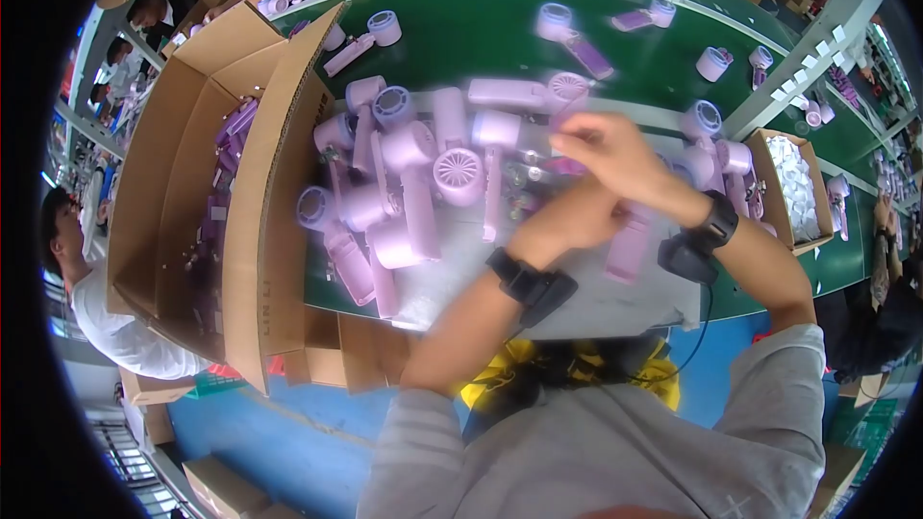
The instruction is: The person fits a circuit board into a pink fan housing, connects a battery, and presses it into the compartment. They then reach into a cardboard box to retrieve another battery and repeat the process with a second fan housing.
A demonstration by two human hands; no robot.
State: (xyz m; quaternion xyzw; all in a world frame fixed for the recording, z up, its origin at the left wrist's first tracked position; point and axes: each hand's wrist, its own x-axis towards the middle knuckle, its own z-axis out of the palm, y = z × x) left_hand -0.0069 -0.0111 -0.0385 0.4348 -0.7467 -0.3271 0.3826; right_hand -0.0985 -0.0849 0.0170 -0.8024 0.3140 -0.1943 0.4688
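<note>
Both hands meet just right of the middle of the view, above a heap of lilac handheld fans (423, 183) spread over a pale mat on the green table (481, 34). The right hand (608, 149) sits at about one o'clock from the left hand (569, 216), the two touching or nearly so. The right hand's fingers (569, 135) are pinched together pointing toward nine o'clock; motion blur hides whether anything small is caught between them. The left hand is curled under the right wrist, and whether it grips anything cannot be told. A lilac fan handle (630, 245) lies on the mat just beside the left hand at about four o'clock.

The heap of fans lies at nine o'clock from the hands, starting just beside the fingertips, with round grille heads facing up and handles crossing one another. Each wrist wears a black strap with a small black unit. A large open cardboard box (216, 183) stands at the table's edge far toward nine o'clock. A small box of white parts (796, 187) sits at three o'clock.
</note>
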